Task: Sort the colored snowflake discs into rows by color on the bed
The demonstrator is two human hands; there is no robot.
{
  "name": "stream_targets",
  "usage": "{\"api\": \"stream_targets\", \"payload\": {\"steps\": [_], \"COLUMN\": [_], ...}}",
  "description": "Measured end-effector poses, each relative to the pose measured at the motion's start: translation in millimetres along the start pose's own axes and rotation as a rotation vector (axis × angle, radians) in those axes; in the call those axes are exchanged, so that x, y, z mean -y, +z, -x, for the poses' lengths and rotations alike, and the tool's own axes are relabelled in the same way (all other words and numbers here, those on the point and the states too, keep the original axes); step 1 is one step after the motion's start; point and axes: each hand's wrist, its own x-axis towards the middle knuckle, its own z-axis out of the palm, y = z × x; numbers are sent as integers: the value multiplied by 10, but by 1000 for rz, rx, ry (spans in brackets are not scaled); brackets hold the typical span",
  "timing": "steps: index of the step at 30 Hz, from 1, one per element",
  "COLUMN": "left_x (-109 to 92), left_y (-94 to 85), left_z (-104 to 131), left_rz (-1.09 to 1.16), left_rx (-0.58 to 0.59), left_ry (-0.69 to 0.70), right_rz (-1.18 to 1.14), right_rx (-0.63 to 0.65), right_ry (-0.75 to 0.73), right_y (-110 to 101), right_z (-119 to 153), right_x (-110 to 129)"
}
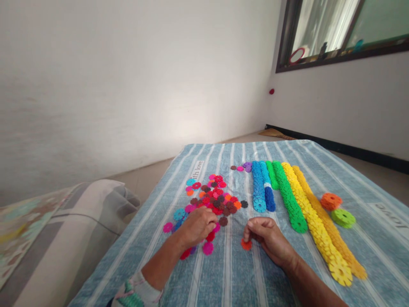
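Note:
My left hand point(198, 224) hovers at the near side of a loose pile of notched plastic snowflake discs point(219, 200), mostly red, brown, pink and orange. Its fingers are curled together, and whatever they may hold is hidden. At my right hand's point(268, 238) closed fingertips is an orange snowflake disc point(246, 244). A pink disc point(208, 248) lies just below the left hand. To the right, discs are stacked in long lying rows by colour: blue point(258, 187), green point(289, 200), yellow point(315, 226) and amber point(332, 230).
A blue-and-white striped cloth point(134, 264) covers the table. Short stacks of orange discs point(331, 201) and lime discs point(343, 218) lie right of the rows. A purple stack point(247, 166) is at the far end. A draped grey-white cloth point(76, 238) stands at left, beyond a gap.

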Motion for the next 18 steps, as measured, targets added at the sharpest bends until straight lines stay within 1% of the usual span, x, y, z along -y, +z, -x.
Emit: {"api": "stream_targets", "payload": {"steps": [5,9,14,18], "left_x": [-34,-61,-118,-119], "left_y": [20,19,16,38], "left_z": [-38,-38,-42,-44], "left_rz": [-164,-174,-185,-213], "left_rx": [52,53,68,75], "left_ry": [-27,-11,-31,-46], "right_rz": [5,1,-1,-4], "right_rx": [-10,-5,5,1], "right_ry": [-8,-9,-8,-10], "right_y": [12,15,18,18], "right_z": [0,-1,-2,0], "right_x": [12,21,27,20]}}
